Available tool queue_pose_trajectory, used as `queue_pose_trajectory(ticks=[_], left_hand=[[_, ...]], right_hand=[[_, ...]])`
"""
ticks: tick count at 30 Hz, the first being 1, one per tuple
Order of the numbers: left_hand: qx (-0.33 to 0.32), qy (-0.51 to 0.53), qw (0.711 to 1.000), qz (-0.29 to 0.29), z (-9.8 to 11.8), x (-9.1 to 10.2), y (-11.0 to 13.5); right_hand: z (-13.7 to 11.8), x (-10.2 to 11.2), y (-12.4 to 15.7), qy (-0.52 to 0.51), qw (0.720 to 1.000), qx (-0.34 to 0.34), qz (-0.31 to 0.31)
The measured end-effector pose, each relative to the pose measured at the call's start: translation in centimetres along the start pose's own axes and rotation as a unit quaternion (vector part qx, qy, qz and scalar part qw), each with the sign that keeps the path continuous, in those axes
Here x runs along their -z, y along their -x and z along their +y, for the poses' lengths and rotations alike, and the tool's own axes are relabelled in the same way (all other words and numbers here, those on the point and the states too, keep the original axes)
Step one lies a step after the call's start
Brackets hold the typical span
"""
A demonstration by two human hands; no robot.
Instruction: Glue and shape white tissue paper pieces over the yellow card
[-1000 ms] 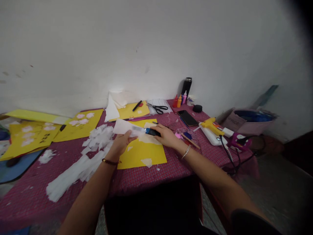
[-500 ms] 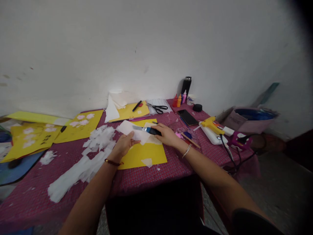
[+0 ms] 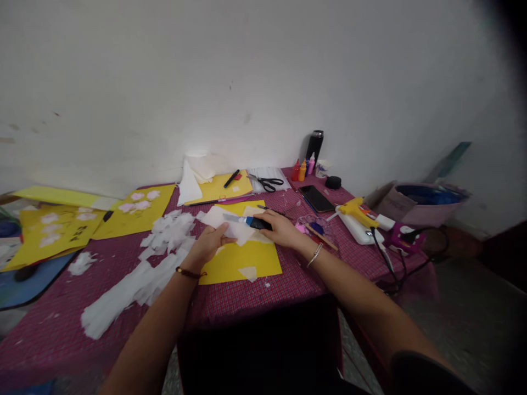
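Note:
My right hand (image 3: 278, 226) is closed around the blue-and-black handle of a utility knife (image 3: 256, 222). Its grey blade points left and lies against thin white paper (image 3: 242, 235). Pinched at the paper's left side, my left hand (image 3: 212, 241) keeps hold of it close to the blade tip. Beneath the paper is a yellow sheet (image 3: 247, 258), with a small pale scrap (image 3: 248, 272) near its front edge. Left of my left hand lie a pile of torn white paper pieces (image 3: 168, 233) and a long white strip stack (image 3: 117, 296).
Scissors (image 3: 267, 182) and a black marker (image 3: 231, 178) lie at the back. To the right are a phone (image 3: 316, 198), paint bottles (image 3: 302, 170), a black flask (image 3: 315, 144) and a yellow glue gun (image 3: 357, 211) with a cord. Yellow sheets with pink flowers (image 3: 140, 206) lie left.
The knife blade and white paper have shifted slightly, with more of the paper's lower part spread over the yellow sheet. Both hands keep their grip; the view has moved a little.

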State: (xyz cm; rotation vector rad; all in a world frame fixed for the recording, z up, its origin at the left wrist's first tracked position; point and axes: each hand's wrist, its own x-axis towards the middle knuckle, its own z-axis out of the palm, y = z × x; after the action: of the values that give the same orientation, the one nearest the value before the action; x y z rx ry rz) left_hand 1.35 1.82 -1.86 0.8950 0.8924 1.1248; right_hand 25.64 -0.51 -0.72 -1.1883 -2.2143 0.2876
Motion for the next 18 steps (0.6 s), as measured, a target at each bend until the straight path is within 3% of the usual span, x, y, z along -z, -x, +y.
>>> queue_pose_trajectory(ticks=[3, 9, 14, 18], left_hand=[[0.013, -0.028, 0.999, -0.022, -0.11, -0.59, 0.42], [0.002, -0.068, 0.998, -0.013, -0.34, -0.84, 0.62], [-0.075, -0.078, 0.993, -0.050, -0.08, -0.29, 0.30], [-0.100, -0.049, 0.994, -0.003, 0.31, -0.17, -0.01]], right_hand=[[-0.14, -0.12, -0.05, -0.003, 1.000, -0.004, 0.004], [-0.37, -0.21, -0.01, -0.019, 0.999, 0.004, 0.030], [-0.45, -0.05, 0.02, -0.012, 0.998, 0.011, 0.056], [-0.34, -0.02, -0.02, -0.008, 0.998, 0.008, 0.066]])
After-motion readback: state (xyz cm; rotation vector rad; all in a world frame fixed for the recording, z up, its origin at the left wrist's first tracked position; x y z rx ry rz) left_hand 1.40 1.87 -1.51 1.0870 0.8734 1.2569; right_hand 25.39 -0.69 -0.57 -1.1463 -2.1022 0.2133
